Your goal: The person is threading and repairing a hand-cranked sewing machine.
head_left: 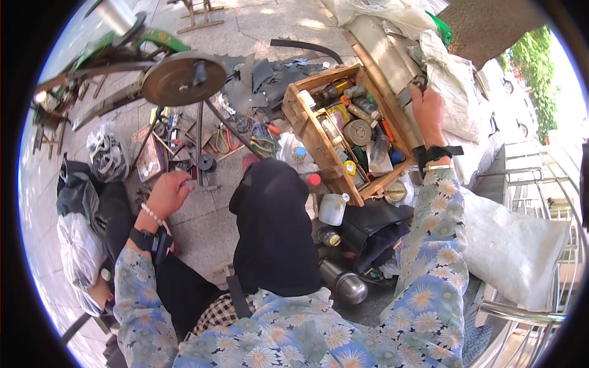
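My left hand (169, 195) is closed, fingertips pinching a small thin metal piece (201, 187) low over the paving, left of my dark-clad knee. I cannot make out its kind. My right hand (428, 111) is raised past the far right side of a wooden crate (308, 138). Its fingers are closed on a small dark metal tool (419, 81) with a looped end, beside a pale board; the tool's kind is unclear. Bottles, a round tin (358, 132) and small containers fill the crate. A white plastic bottle (332, 209) stands against its near side.
A green metal machine with a big round wheel (183, 78) stands at the far left. Pliers and other hand tools (227, 140) lie on the paving. A steel flask (343, 281) lies right of my knee. White sacks (515, 248) and metal railings line the right side.
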Demonstrator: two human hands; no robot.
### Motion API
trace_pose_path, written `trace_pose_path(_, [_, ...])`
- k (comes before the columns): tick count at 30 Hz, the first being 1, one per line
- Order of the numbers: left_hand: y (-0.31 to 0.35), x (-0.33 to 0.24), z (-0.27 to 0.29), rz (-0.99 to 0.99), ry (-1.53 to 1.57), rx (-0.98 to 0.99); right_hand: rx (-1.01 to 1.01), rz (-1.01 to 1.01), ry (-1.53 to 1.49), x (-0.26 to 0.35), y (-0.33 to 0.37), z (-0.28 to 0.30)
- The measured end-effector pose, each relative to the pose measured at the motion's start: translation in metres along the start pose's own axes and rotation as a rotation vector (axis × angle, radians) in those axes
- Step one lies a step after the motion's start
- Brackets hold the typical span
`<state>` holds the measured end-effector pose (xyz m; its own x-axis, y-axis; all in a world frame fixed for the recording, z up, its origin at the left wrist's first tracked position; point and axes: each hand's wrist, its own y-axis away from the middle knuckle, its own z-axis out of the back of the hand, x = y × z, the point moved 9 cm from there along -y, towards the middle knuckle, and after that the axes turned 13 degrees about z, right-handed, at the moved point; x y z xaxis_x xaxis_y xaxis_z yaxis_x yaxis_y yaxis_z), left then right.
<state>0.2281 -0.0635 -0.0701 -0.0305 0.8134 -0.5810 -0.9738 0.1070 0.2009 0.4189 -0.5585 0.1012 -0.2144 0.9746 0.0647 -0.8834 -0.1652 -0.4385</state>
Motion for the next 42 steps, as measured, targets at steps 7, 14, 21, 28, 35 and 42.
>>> trace_pose_path(7, [0.016,0.003,0.016,-0.051,-0.031,-0.134,0.177,-0.210,-0.529,0.053,0.126,-0.145])
trace_pose_path(14, [0.036,0.005,0.041,-0.035,-0.073,-0.194,0.363,-0.237,-0.636,0.077,0.170,-0.175])
trace_pose_path(21, [0.052,0.012,0.079,-0.073,0.142,-0.351,0.491,0.122,-0.816,0.198,0.120,-0.088])
trace_pose_path(28, [0.075,0.036,0.115,-0.013,0.730,-0.362,0.557,0.351,-1.316,0.371,0.107,0.062])
trace_pose_path(35, [0.153,-0.083,0.181,-0.552,0.693,-0.152,0.780,1.027,-1.953,0.506,0.111,0.159])
trace_pose_path(42, [0.230,-0.120,0.248,-1.148,0.823,-0.052,0.866,1.172,-2.736,0.527,0.060,0.287])
